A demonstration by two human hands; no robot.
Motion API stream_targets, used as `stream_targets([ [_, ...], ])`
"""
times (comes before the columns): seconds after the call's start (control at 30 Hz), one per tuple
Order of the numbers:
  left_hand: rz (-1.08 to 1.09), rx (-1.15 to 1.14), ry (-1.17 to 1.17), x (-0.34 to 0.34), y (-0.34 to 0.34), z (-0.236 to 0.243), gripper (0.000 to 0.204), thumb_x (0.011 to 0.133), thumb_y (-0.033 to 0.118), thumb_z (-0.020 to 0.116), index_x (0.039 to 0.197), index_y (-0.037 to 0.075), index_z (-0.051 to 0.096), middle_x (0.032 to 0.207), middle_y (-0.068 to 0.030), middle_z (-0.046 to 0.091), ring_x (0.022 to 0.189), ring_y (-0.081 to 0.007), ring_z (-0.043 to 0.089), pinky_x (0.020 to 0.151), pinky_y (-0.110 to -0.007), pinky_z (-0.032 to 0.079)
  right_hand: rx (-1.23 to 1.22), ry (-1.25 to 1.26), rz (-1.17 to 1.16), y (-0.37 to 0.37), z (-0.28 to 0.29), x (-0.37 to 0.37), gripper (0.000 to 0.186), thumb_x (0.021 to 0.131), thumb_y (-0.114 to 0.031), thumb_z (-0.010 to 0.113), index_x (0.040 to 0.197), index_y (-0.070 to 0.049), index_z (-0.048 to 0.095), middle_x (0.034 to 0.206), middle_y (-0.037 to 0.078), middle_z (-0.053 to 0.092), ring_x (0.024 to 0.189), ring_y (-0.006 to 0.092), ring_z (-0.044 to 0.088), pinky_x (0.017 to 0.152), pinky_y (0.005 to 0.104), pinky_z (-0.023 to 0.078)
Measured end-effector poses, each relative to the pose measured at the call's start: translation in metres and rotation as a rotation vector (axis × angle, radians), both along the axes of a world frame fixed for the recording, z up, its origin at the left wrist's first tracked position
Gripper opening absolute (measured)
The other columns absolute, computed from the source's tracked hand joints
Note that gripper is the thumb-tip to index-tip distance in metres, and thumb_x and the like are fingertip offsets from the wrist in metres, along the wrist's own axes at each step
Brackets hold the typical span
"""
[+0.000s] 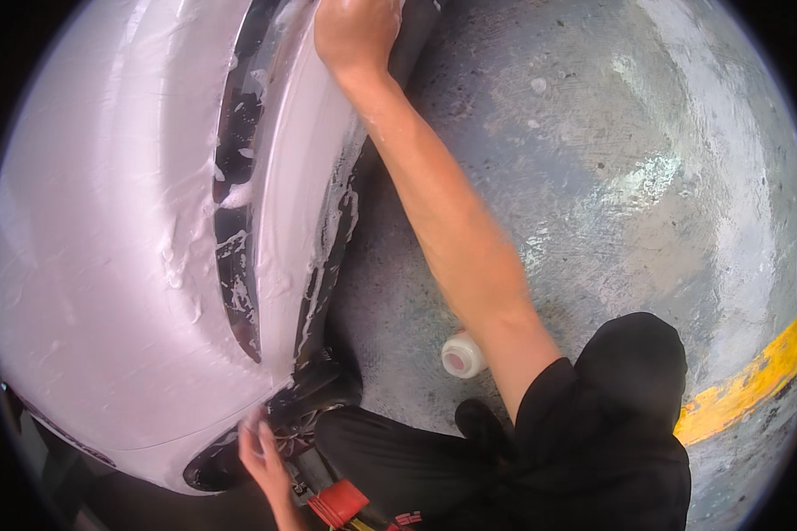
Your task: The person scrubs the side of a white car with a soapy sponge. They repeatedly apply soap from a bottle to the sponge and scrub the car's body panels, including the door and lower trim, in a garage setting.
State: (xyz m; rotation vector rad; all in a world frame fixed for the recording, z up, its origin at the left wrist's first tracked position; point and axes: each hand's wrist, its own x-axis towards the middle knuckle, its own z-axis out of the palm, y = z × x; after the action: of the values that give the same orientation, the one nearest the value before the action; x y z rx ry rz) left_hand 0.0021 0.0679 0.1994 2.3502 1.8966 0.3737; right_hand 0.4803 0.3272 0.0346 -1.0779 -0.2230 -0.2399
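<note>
A light-coloured car body (88, 283) fills the left side, streaked with white foam. My right arm reaches far forward along its side, and my right hand (356, 35) lies against the foamy lower panel (297, 177) at the upper edge of the view. The fingers of that hand are hidden, so I cannot tell what, if anything, they hold. Lower down, my left hand (264, 453) is at the car's corner, beside a dark wheel arch (208, 465). Its fingers are stretched out and slightly apart, somewhat blurred, with nothing visible in them.
A white round container (463, 356) lies on the worn grey floor (540, 159), close to my right forearm. Below it is a black shoe (481, 420). A red object (338, 504) sits by my left wrist. A yellow stripe (744, 389) crosses the floor at right.
</note>
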Motion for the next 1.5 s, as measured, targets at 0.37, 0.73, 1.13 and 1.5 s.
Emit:
stream_targets([
  [0.37, -0.951, 0.414, 0.924, 0.23, 0.152, 0.015, 0.067, 0.091, 0.002, 0.068, 0.156, 0.011, 0.053, 0.164, -0.0122, 0.049, 0.153, -0.0342, 0.043, 0.127, -0.051, 0.031, -0.016, -0.086, 0.259, -0.014, -0.007, -0.136, 0.072, 0.098, -0.011, 0.052, 0.167, 0.0, 0.032, 0.165, 0.031, 0.039, 0.154, 0.0527, 0.034, 0.126, 0.0607, 0.026],
  [0.73, -1.006, 0.591, 1.192, 0.213, 0.195, -0.011, 0.063, 0.101, 0.009, 0.058, 0.163, 0.019, 0.047, 0.171, -0.0012, 0.041, 0.16, -0.0251, 0.035, 0.132, -0.047, 0.024, -0.018, -0.035, 0.285, -0.05, -0.021, -0.281, 0.07, 0.1, -0.009, 0.051, 0.165, 0.006, 0.029, 0.168, 0.037, 0.029, 0.156, 0.0585, 0.023, 0.127, 0.0683, 0.017],
  [1.13, -1.017, 0.588, 1.169, 0.214, 0.192, 0.0, 0.068, 0.097, 0.009, 0.064, 0.162, 0.022, 0.046, 0.171, -0.001, 0.039, 0.159, -0.0248, 0.035, 0.131, -0.048, 0.027, 0.056, 0.155, 0.149, 0.007, 0.002, -0.041, 0.051, 0.099, -0.005, 0.05, 0.149, 0.007, 0.047, 0.138, 0.035, 0.055, 0.128, 0.0513, 0.051, 0.109, 0.0548, 0.041],
  [1.5, -1.035, 0.497, 1.111, 0.194, 0.189, 0.046, 0.067, 0.092, 0.005, 0.067, 0.157, 0.015, 0.052, 0.168, -0.0141, 0.043, 0.157, -0.0357, 0.038, 0.13, -0.054, 0.023, 0.143, 0.008, 0.189, -0.008, 0.012, -0.09, 0.064, 0.096, 0.002, 0.045, 0.16, 0.003, 0.043, 0.156, 0.032, 0.05, 0.149, 0.0465, 0.046, 0.129, 0.0566, 0.025],
])
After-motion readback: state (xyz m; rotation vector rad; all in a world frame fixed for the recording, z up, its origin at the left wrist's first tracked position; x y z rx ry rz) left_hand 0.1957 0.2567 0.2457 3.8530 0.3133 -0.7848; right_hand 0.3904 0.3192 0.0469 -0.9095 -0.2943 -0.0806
